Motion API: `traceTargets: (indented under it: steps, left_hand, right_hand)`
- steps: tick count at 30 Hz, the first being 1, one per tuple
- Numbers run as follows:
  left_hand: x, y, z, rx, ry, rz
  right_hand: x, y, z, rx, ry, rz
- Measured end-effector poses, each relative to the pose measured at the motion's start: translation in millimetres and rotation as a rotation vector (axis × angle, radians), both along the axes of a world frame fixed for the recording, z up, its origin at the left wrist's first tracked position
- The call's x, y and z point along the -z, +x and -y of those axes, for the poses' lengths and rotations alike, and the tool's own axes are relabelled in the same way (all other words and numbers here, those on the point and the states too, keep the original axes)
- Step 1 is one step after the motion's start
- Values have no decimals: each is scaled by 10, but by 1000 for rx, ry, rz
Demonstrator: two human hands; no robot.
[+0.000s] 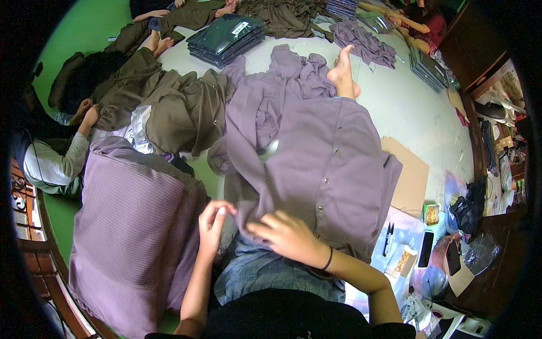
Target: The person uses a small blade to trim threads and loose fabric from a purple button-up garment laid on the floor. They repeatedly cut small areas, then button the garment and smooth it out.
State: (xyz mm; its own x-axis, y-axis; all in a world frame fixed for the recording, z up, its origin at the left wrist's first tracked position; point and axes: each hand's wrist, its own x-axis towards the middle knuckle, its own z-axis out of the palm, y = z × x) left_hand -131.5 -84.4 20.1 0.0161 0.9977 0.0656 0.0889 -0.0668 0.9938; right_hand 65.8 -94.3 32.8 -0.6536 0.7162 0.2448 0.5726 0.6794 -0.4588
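Note:
A mauve button-up shirt [316, 158] lies spread over my outstretched legs, its row of buttons running down toward me. Its sleeve [246, 164] comes down on the left, and the sleeve end bunches up between my hands, blurred by motion. My right hand [288, 234] grips that sleeve end with bent fingers. Just left of it, my left hand [214, 223] is raised with thumb and fingers pinched close to the cloth; what they hold, if anything, is too small to make out. A pile of ribbed mauve cloth [130, 226] rises beside my left forearm.
Brown garments [186, 113] lie ahead left, near another person's hands [87, 113]. Folded packed garments [226, 39] are stacked farther off. On the right are cardboard [406, 175], thread snips [389, 240], a small open box [402, 260] and a phone [425, 249]. More people sit at the far side.

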Motion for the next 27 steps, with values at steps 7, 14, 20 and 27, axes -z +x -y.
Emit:
traceTargets:
  steps: [7, 14, 20, 27]
  left_hand:
    - [578, 545, -1151, 174, -73, -31]
    - [1236, 867, -1840, -170, -139, -1067]
    - [1405, 391, -2005, -509, -243, -1217]
    - [1506, 562, -1842, -193, 179, -1079]
  right_hand:
    - [-824, 117, -42, -172, -93, -274]
    - [-1396, 979, -678, 610, 237, -796]
    - [-715, 1408, -2009, 882, -319, -1041]
    - [-183, 1497, -3353, 904, -648, -1391]
